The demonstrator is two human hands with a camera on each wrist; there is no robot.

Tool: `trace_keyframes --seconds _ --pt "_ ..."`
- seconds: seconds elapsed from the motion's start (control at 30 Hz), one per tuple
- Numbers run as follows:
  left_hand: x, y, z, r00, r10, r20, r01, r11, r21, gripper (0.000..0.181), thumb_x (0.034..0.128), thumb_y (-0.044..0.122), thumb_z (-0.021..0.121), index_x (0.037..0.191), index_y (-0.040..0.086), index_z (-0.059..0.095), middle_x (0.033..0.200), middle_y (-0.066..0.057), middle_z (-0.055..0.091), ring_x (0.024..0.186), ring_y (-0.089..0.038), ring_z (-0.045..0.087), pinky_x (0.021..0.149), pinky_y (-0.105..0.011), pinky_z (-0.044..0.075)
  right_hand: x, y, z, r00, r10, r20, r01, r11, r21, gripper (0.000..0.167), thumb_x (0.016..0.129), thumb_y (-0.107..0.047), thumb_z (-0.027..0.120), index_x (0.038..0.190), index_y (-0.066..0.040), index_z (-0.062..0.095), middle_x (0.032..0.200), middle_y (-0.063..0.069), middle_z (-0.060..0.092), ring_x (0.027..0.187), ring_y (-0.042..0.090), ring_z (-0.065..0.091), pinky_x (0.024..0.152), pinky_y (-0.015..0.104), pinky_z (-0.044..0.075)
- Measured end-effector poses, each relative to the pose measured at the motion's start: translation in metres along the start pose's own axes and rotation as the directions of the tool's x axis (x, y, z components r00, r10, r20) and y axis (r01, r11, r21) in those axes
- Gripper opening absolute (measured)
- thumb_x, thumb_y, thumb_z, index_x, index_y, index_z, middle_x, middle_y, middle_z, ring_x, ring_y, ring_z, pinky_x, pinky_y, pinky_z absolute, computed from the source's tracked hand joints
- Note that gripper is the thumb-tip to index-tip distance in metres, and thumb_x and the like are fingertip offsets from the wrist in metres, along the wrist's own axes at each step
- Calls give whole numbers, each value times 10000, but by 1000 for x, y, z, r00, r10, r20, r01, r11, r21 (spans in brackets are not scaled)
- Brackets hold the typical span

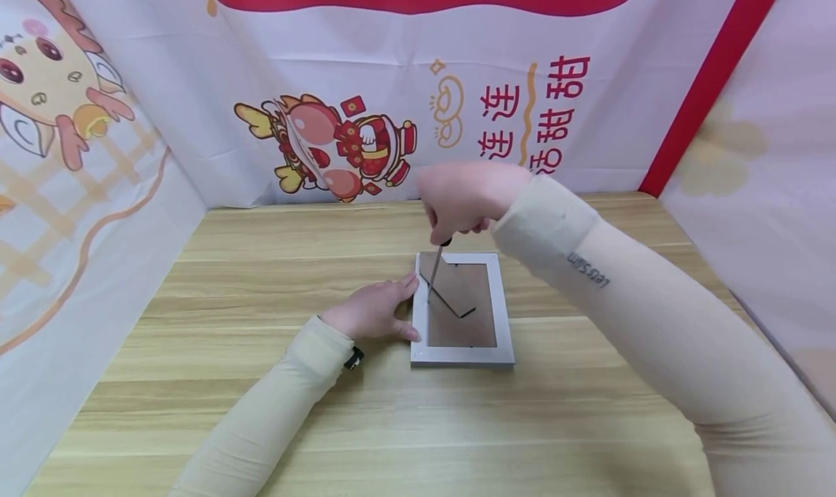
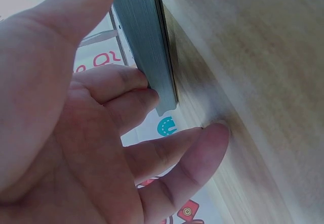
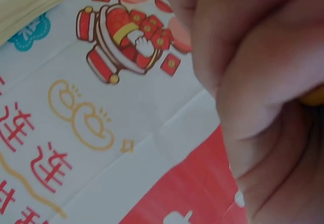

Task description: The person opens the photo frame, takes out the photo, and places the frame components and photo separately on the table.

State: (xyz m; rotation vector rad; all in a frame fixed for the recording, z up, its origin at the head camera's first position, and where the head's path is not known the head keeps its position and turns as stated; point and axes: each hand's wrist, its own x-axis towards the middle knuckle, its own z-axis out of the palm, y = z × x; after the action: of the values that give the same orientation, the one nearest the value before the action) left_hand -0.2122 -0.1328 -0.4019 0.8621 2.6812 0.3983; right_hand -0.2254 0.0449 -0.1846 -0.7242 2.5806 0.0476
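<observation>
A picture frame [image 1: 503,315] with a pale grey border lies flat on the table, around a brownish panel [image 1: 466,286]. My left hand [image 1: 375,310] rests at its left side, thumb and fingertips touching that edge. In the left wrist view, two fingers of the left hand [image 2: 106,128] meet the frame's side [image 2: 144,37], while the other two reach past its corner. My right hand [image 1: 460,203] grips a screwdriver [image 1: 436,268] above the frame, its shaft slanting down to the panel's left side. A thin dark L-shaped rod [image 1: 447,305] appears across the panel.
The wood-grain table [image 1: 294,257] extends around the frame. A printed white cloth [image 1: 366,54] hangs behind its back edge, with more cloth at the left [image 1: 98,214] and right [image 1: 751,192].
</observation>
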Motion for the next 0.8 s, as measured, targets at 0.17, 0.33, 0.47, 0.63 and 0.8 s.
trace_keyframes --seconds 0.17,0.33,0.47,0.63,0.8 --pt "1 1 0 1000 -21 7 21 1000 8 1034 792 529 766 1545 23 271 1602 -152 221 1416 -346 334 1152 -437 283 -15 17 1 999 -12 -45 13 1000 22 125 897 -285 755 819 -188 756 739 30 679 537 154 568 508 268 512" --pt "1 0 1 1000 -16 -12 16 999 32 1041 784 532 774 1541 20 277 1596 -158 233 1401 -363 354 1147 -442 292 -24 34 10 992 -69 -108 71 997 14 136 892 -290 758 781 -214 772 715 -6 682 584 157 585 539 290 505" --pt "2 -1 3 1000 -12 -21 13 999 32 1038 783 529 780 1538 21 279 1595 -155 231 1404 -347 352 1147 -429 293 -29 50 20 973 -141 -181 141 990 -17 113 890 -279 759 809 -207 792 734 -49 687 668 141 598 632 308 508" --pt "3 -1 3 1000 -9 -18 9 1000 26 1041 783 523 785 1533 12 275 1594 -162 221 1413 -337 334 1151 -418 284 -34 69 32 946 -204 -253 202 979 -32 68 872 -259 779 858 -195 801 747 -76 683 680 119 593 666 313 511" --pt "2 -1 3 1000 -1 -18 2 999 32 1043 782 528 782 1531 5 278 1593 -172 218 1411 -355 336 1152 -429 278 -31 78 40 946 -201 -256 207 978 -6 69 862 -261 791 856 -194 804 745 -76 684 670 120 593 652 307 514"
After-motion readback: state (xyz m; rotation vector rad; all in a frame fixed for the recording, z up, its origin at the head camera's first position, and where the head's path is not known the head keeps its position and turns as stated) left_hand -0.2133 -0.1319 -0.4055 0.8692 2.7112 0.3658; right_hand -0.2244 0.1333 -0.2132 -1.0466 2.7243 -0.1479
